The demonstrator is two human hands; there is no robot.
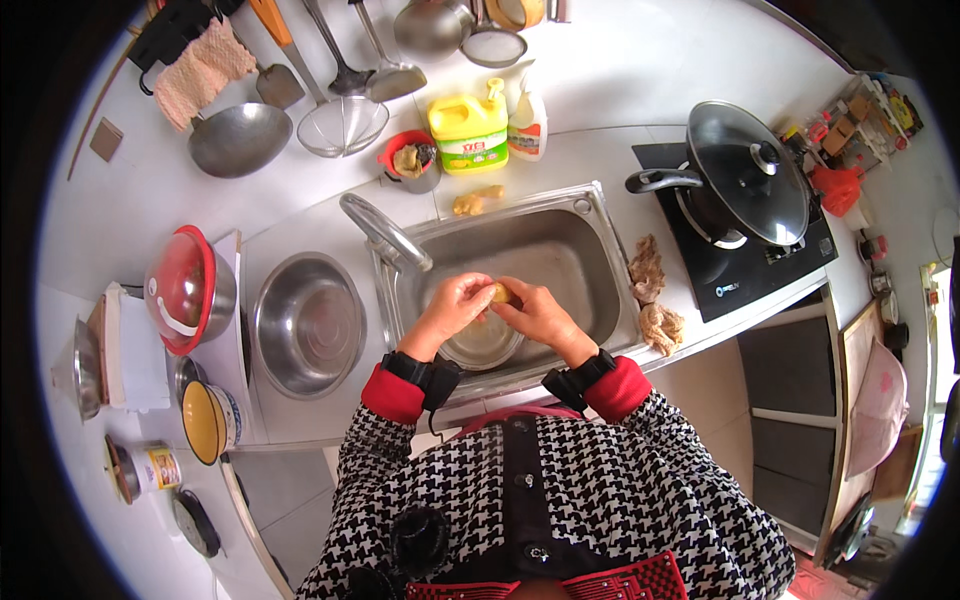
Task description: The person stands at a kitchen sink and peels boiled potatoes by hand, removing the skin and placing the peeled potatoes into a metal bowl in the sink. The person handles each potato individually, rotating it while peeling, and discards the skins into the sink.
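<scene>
Both of my hands meet over a stainless steel sink (559, 247). Between their fingertips is a small yellowish-brown piece (501, 292) that looks like ginger. My left hand (454, 309) pinches it from one side, and my right hand (546, 315) grips it from the other. Fingers cover much of the piece. Below them in the sink sits a round metal bowl (480, 351), partly hidden by my hands. The chrome faucet (386, 232) arches over the sink's left side. Behind the sink's back rim lies a knobbly ginger root (477, 200).
A steel basin (311, 326) stands left of the sink. Two crumpled cloths (654, 296) lie at its right edge. Further right, a lidded pan (750, 172) rests on a black gas stove (720, 281). A yellow detergent jug (470, 131) and spray bottle (529, 120) stand behind.
</scene>
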